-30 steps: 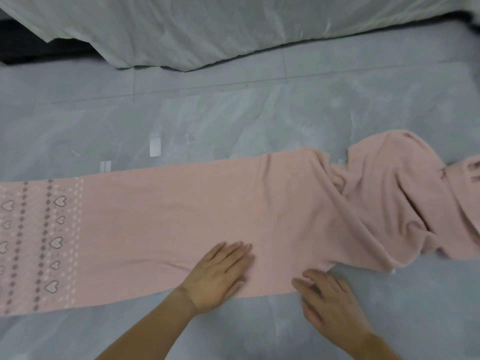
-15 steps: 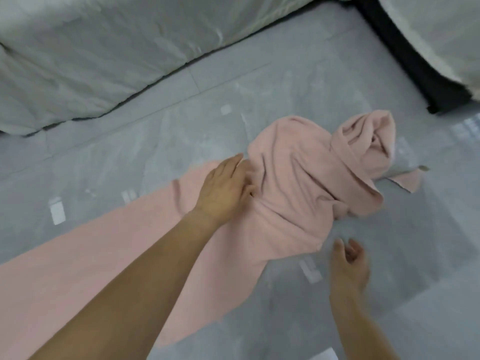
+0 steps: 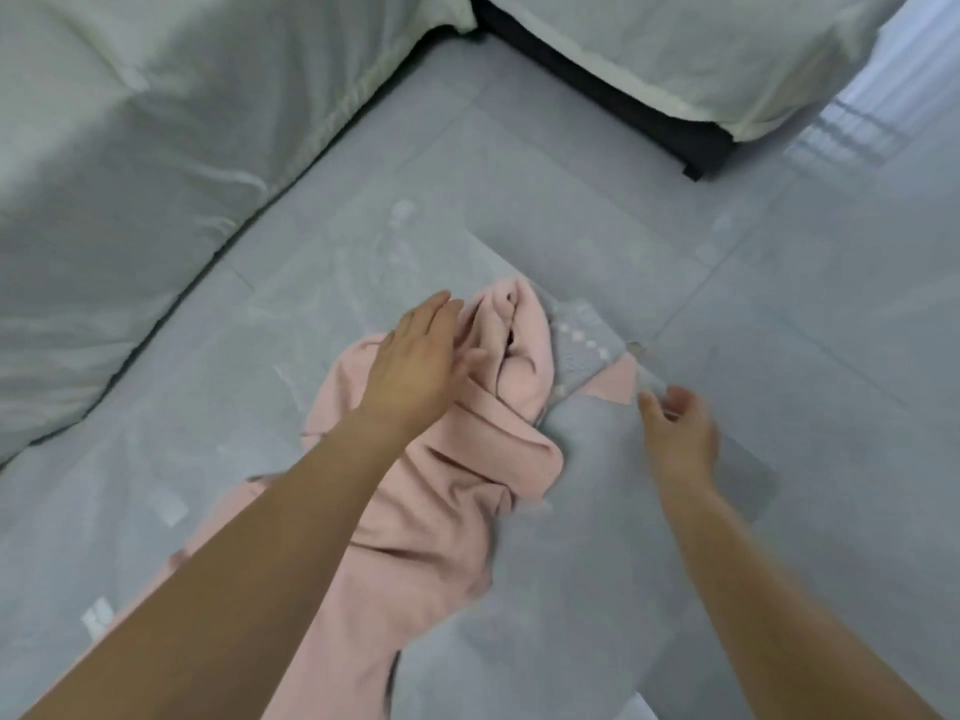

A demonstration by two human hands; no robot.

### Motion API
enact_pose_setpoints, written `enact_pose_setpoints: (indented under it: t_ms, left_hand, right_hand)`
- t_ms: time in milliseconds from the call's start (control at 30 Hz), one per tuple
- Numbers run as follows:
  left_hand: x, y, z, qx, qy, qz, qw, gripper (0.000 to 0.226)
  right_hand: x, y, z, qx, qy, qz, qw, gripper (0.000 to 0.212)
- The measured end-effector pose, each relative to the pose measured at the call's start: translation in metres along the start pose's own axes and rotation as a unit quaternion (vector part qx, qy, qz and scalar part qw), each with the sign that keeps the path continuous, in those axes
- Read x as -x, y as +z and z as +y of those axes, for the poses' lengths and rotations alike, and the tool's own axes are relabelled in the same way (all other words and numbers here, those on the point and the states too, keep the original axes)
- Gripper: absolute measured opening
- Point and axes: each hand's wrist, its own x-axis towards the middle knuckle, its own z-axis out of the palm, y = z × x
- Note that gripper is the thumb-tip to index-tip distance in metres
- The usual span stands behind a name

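A soft pink knitted cloth [image 3: 441, 511] lies bunched in thick rope-like folds on the glossy grey tiled floor [image 3: 779, 304], running from the middle of the view down to 7 o'clock. Its far end, at 1 o'clock of the heap, shows a grey band with pale dots [image 3: 582, 345] and a flat pink corner. The left hand [image 3: 415, 366] lies flat on the folds, fingers straight and together, gripping nothing. The right hand [image 3: 675, 433], at 3 o'clock of the heap, is half open with loosely curled fingers just beside that corner, and blur hides any contact. Crumpled white bedding [image 3: 130, 200] fills 10 o'clock
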Motion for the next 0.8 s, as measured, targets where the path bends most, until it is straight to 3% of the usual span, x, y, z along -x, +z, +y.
enact_pose_setpoints:
  t_ms: [167, 300, 433, 500, 567, 633, 667, 700, 767, 800]
  left_hand:
    - [-0.065, 0.012, 0.044, 0.035, -0.06, -0.001, 0.998, 0.057]
    - [-0.094, 0.035, 0.045, 0.032, -0.192, -0.102, 0.976, 0.05]
    - [-0.098, 0.035, 0.041, 0.102, -0.154, -0.193, 0.964, 0.027]
    - [-0.093, 0.02, 0.044, 0.148, -0.109, -0.317, 0.93, 0.015]
    - [-0.083, 0.004, 0.049, 0.133, -0.08, -0.481, 0.863, 0.015]
    - [-0.076, -0.001, 0.048, 0.165, -0.097, -0.541, 0.819, 0.015]
    - [-0.074, -0.001, 0.048, 0.204, -0.112, -0.513, 0.826, 0.016]
    - [-0.075, 0.003, 0.046, 0.225, -0.132, -0.444, 0.857, 0.021]
    - [-0.082, 0.016, 0.037, 0.18, -0.159, -0.244, 0.939, 0.021]
    - [-0.085, 0.022, 0.033, 0.135, -0.162, -0.179, 0.961, 0.023]
  right_hand:
    - [-0.047, 0.012, -0.022, 0.05, 0.046, -0.062, 0.996, 0.034]
    - [-0.067, 0.025, -0.042, 0.078, 0.031, -0.109, 0.991, 0.033]
    - [-0.074, 0.037, -0.054, 0.138, 0.016, -0.21, 0.968, 0.048]
    - [-0.076, 0.039, -0.056, 0.159, 0.001, -0.221, 0.962, 0.037]
    - [-0.078, 0.037, -0.056, 0.134, -0.007, -0.201, 0.97, 0.02]
    - [-0.08, 0.033, -0.053, 0.104, -0.017, -0.193, 0.976, 0.013]
    - [-0.079, 0.03, -0.051, 0.093, -0.03, -0.189, 0.977, 0.009]
    - [-0.077, 0.028, -0.049, 0.078, -0.041, -0.18, 0.98, 0.004]
    - [-0.073, 0.024, -0.047, 0.031, -0.052, -0.16, 0.985, 0.005]
    - [-0.072, 0.024, -0.045, 0.007, -0.056, -0.156, 0.986, 0.007]
